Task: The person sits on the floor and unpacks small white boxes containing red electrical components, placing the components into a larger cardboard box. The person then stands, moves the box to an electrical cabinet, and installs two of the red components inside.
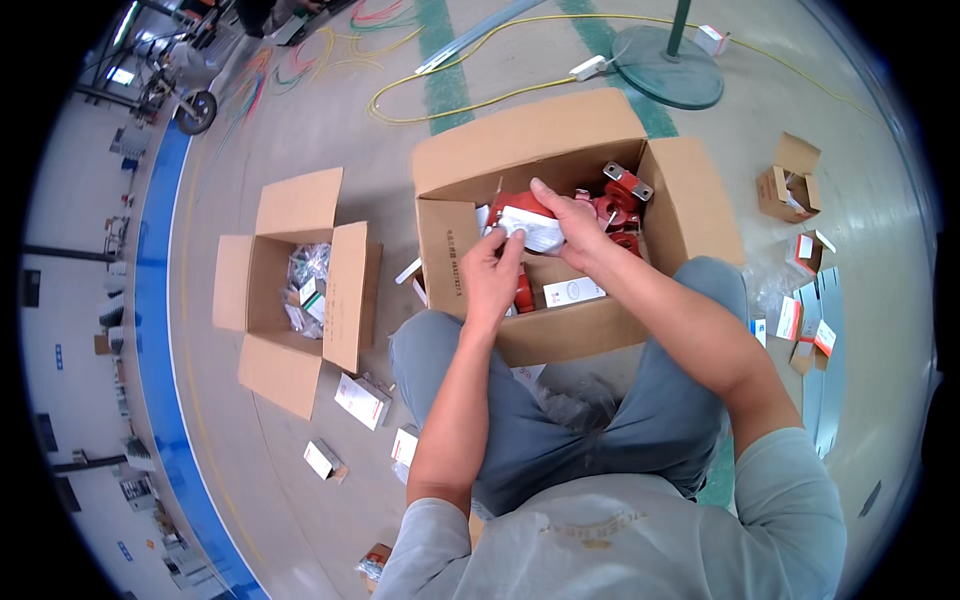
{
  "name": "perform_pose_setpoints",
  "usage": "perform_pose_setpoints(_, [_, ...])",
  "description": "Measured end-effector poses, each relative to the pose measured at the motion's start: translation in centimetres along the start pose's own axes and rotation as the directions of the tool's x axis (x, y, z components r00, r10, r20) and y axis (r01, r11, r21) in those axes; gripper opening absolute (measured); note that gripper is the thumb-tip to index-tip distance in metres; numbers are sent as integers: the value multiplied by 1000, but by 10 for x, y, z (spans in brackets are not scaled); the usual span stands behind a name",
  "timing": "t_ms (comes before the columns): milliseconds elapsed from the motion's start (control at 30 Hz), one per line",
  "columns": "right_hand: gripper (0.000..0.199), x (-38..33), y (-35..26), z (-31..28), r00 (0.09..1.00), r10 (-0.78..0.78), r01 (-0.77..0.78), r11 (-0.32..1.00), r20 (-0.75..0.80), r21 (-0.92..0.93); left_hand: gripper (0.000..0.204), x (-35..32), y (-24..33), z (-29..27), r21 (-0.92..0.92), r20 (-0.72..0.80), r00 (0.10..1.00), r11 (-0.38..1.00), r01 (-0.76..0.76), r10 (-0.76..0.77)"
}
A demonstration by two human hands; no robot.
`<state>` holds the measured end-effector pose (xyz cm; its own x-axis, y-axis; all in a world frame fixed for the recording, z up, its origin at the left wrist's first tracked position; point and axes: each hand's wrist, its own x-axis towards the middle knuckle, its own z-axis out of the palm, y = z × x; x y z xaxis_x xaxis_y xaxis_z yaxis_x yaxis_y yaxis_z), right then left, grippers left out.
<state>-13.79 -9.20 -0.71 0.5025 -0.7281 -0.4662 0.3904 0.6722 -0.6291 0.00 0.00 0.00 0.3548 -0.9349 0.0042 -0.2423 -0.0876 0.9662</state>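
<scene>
While left hand (490, 275) pinches the left end of a white packet (534, 231), right hand (582, 234) clasps its right side, both over an open carton (572, 334) holding red parts (618, 208).

Print (460, 264) marks the left flap (441, 285) of the large carton (590, 328), lettering (592, 527) the grey shirt (660, 560).

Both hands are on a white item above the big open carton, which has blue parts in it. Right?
Wrong on colour: the parts are mainly red, per the head view. The left hand and right hand are on the white item above the carton.
</scene>
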Motion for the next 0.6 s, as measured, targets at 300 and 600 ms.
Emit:
perform_pose_setpoints(300, [52,50,-10,-87,831,-490,-107,322,-262,-941,17,20,-5,-207,-223,-631,767,974,-32,-119])
perform_pose_setpoints(600, [39,61,58,-73,902,66,430,-205,426,-879,51,-1,-2,-263,-392,-542,797,919,41,-266])
